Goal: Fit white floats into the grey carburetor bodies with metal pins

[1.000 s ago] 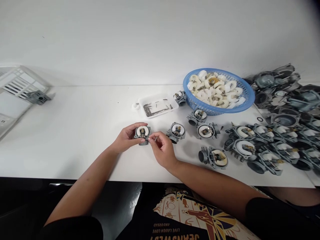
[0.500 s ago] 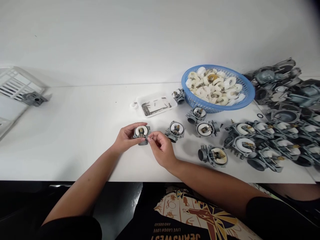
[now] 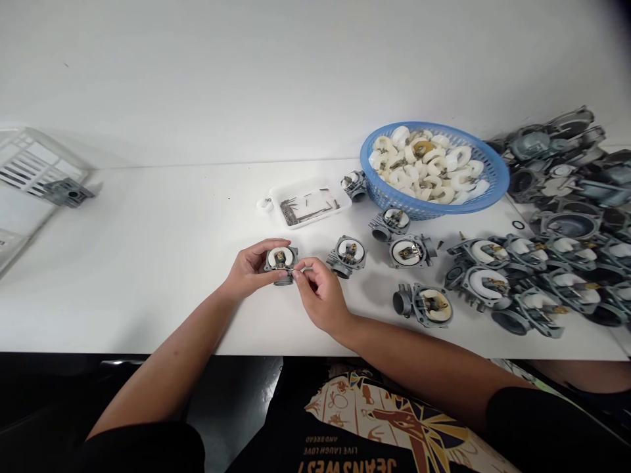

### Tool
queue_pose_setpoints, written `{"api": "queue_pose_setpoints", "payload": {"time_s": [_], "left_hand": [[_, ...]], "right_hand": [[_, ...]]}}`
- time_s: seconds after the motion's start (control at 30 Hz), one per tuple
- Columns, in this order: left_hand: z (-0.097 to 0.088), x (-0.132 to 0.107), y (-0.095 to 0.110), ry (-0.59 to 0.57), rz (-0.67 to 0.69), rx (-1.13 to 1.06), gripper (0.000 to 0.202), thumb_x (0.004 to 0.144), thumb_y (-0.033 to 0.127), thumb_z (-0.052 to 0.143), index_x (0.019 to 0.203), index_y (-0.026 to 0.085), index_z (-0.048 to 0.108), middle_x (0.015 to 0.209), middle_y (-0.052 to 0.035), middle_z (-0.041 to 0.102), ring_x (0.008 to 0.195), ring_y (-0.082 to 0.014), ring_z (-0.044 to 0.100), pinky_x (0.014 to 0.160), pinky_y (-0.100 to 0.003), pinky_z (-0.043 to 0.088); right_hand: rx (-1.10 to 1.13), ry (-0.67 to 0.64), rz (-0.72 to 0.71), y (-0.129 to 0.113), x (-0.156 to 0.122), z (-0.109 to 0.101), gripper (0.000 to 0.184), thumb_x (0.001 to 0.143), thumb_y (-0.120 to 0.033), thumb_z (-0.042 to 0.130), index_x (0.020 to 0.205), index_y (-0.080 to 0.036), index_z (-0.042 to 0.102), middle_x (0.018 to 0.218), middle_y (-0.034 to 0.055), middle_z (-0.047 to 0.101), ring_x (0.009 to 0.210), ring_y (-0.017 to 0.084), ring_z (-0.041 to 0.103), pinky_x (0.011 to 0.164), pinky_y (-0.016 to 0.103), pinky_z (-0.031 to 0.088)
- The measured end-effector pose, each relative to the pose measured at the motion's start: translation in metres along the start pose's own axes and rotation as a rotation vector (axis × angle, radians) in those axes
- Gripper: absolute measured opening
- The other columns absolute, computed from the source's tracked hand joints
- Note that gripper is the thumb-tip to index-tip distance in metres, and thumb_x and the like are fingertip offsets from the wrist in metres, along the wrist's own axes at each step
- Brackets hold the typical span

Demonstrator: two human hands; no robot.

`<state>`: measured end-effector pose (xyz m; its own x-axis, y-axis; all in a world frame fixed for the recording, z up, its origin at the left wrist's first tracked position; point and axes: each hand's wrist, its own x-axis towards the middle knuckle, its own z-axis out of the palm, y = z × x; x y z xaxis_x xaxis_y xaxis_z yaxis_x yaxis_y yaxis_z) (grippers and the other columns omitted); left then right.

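Observation:
My left hand (image 3: 248, 269) is closed around the side of a grey metal carburetor body (image 3: 283, 281), its thumb along the near edge. A white ring-shaped float (image 3: 274, 256) sits in the body's open face, with a brass part in its middle. My right hand (image 3: 323, 297) pinches a thin metal pin (image 3: 292, 269) at the right end of the float's hinge. The fingertips partly hide the pin, so how far it sits in the hinge cannot be made out. Just right of my hands stands another carburetor (image 3: 348, 255) with a white float.
Behind my hands lies a white tray (image 3: 329, 215) of thin metal pins, with a small white float (image 3: 265, 205) beside it. A blue basket (image 3: 434, 211) holds many floats. Several carburetors (image 3: 486, 289) crowd the right side. At far left a grey part (image 3: 71, 192) rests by a white crate (image 3: 29, 164).
The view has shifted slightly. Both hands keep nearly the same hold on the carburetor and the pin, with no clear movement between them.

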<state>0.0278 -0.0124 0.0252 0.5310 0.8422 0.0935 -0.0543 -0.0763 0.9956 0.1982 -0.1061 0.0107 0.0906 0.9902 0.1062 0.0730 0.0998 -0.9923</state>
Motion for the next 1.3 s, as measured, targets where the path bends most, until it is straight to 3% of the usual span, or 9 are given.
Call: {"api": "queue_pose_setpoints", "payload": {"time_s": [0.23,0.63,1.03,1.3], "left_hand": [[0.001,0.001,0.002,-0.035,0.000,-0.001,0.053,0.070,0.017,0.087,0.121,0.022,0.073,0.111,-0.0083,0.072,0.093,-0.0175,0.066,0.079,-0.027,0.054],[0.000,0.002,0.002,-0.018,0.024,0.037,0.052,0.068,0.024,0.090,0.117,0.021,0.074,0.117,-0.0110,0.073,0.105,-0.0254,0.067,0.090,-0.036,0.054],[-0.001,0.001,-0.001,-0.019,0.052,0.055,0.052,0.067,0.023,0.090,0.117,0.021,0.074,0.122,-0.0116,0.072,0.106,-0.0257,0.067,0.088,-0.036,0.056],[-0.003,0.000,-0.001,-0.045,0.043,0.044,0.049,0.073,0.023,0.087,0.120,0.023,0.073,0.125,-0.0108,0.071,0.101,-0.0230,0.068,0.084,-0.033,0.056]], "right_hand": [[-0.033,0.000,-0.018,-0.001,0.001,0.000,0.014,0.101,-0.036,0.052,0.098,-0.022,0.055,0.057,-0.0084,0.042,0.049,0.009,0.034,0.052,0.025,0.027],[-0.073,0.006,0.006,-0.004,0.000,0.002,0.013,0.102,-0.036,0.048,0.099,-0.024,0.051,0.060,-0.0072,0.044,0.051,0.011,0.037,0.055,0.025,0.029],[-0.374,-0.006,0.011,-0.020,0.001,-0.004,0.006,0.099,-0.027,0.046,0.098,-0.024,0.051,0.064,-0.0054,0.052,0.052,0.013,0.045,0.057,0.027,0.028],[-0.370,-0.040,0.038,-0.024,0.004,-0.005,0.006,0.098,-0.027,0.046,0.099,-0.023,0.051,0.065,-0.0046,0.055,0.054,0.014,0.047,0.056,0.026,0.029]]}}
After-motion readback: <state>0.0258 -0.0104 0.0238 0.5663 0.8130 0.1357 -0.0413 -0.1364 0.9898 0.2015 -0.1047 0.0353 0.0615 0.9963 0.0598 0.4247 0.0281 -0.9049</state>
